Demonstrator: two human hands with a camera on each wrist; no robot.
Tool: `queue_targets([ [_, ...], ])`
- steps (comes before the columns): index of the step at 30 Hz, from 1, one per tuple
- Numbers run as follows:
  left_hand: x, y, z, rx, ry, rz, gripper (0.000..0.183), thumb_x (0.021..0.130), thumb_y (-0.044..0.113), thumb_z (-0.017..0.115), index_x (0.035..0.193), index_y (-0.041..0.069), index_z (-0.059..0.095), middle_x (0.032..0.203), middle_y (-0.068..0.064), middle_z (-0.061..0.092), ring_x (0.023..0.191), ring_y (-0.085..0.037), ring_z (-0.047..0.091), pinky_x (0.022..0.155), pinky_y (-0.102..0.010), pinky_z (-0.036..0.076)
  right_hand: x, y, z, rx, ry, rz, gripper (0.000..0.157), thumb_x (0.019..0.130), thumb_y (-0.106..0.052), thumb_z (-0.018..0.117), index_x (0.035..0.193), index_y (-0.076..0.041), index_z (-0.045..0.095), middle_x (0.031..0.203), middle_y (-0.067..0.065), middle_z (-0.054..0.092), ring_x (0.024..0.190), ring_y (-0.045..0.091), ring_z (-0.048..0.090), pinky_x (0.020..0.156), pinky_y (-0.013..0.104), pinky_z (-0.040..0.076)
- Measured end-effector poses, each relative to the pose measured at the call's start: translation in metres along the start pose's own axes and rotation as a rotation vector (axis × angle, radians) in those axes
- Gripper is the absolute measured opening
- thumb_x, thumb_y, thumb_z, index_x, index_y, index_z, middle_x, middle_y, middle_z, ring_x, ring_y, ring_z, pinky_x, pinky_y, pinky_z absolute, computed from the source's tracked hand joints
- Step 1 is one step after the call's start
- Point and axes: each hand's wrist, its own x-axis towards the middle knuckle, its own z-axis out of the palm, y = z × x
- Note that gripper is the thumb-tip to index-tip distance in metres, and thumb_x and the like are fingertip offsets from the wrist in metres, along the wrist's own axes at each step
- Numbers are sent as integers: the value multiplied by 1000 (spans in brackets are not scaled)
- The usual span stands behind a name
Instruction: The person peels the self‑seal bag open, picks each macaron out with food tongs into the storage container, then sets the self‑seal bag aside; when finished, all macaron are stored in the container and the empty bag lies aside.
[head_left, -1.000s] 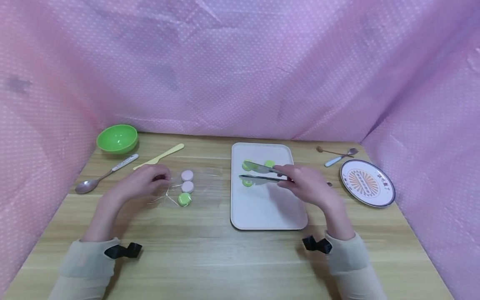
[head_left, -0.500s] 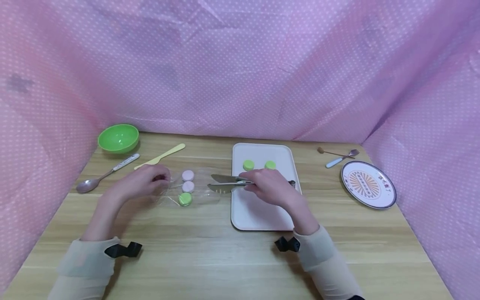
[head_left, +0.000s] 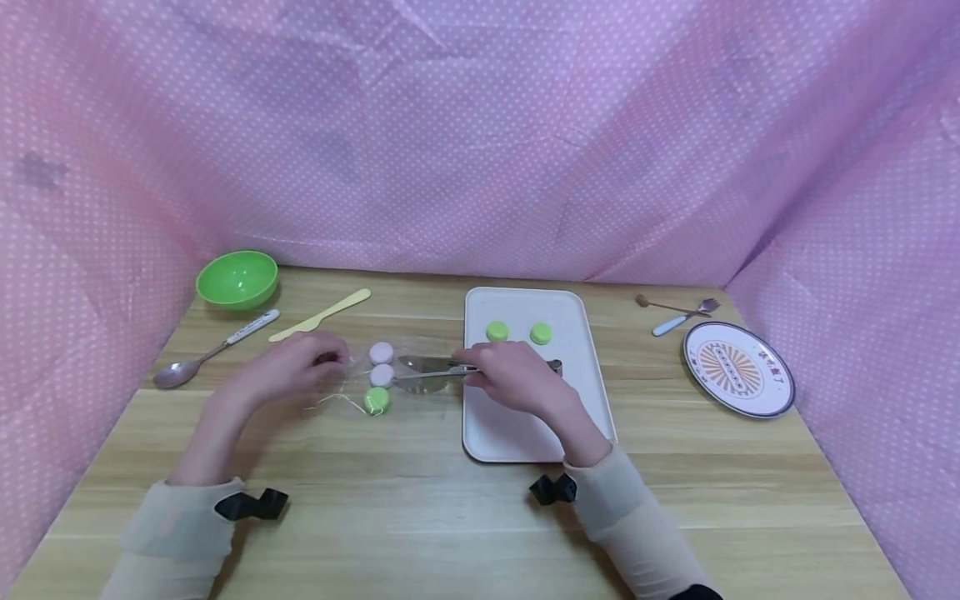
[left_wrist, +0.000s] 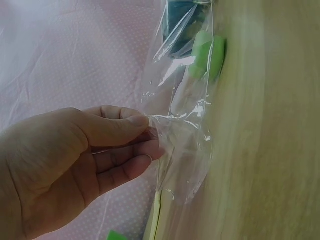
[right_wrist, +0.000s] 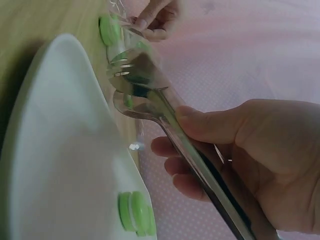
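In the head view a clear plastic bag (head_left: 420,343) lies left of the tray, with two pale purple macarons (head_left: 381,353) and one green macaron (head_left: 377,401) in it. My left hand (head_left: 303,362) pinches its left end, with the film between thumb and fingers in the left wrist view. My right hand (head_left: 513,375) grips metal tongs (right_wrist: 187,150) over the tray's left edge. The tongs' heads reach into the bag's right end, beside the purple macarons. A small green patch shows between the heads in the right wrist view; I cannot tell whether they hold anything.
The white tray (head_left: 525,437) carries two green macarons (head_left: 497,331) near its back. A green bowl (head_left: 237,280), a spoon (head_left: 177,373) and a yellow knife (head_left: 321,316) lie at left. At right are a plate (head_left: 738,368), a small fork (head_left: 686,317) and a thin brown stick (head_left: 660,303).
My right hand has moved left with the tongs, from over the tray's macarons to the bag. A third green macaron on the tray is out of sight. The bag and its macarons shifted slightly right.
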Motion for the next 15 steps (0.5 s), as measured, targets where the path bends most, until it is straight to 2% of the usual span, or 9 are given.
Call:
queue_targets([
  [5,2,2,3,-19,13,23,12,88,7,63,81,17,63,73,4,60,68,-5,51,67,-24,45,7,-7,3,-5,8,-12,22,89,-24,64,110,-25,62,95,-11,67,77,9,59,57,31,45],
  [15,2,2,3,-33,12,9,12,88,9,63,80,17,62,69,1,58,64,-6,51,63,-23,44,14,-15,9,-38,12,-16,21,89,-23,65,109,-23,61,87,-10,65,70,10,56,51,27,40],
])
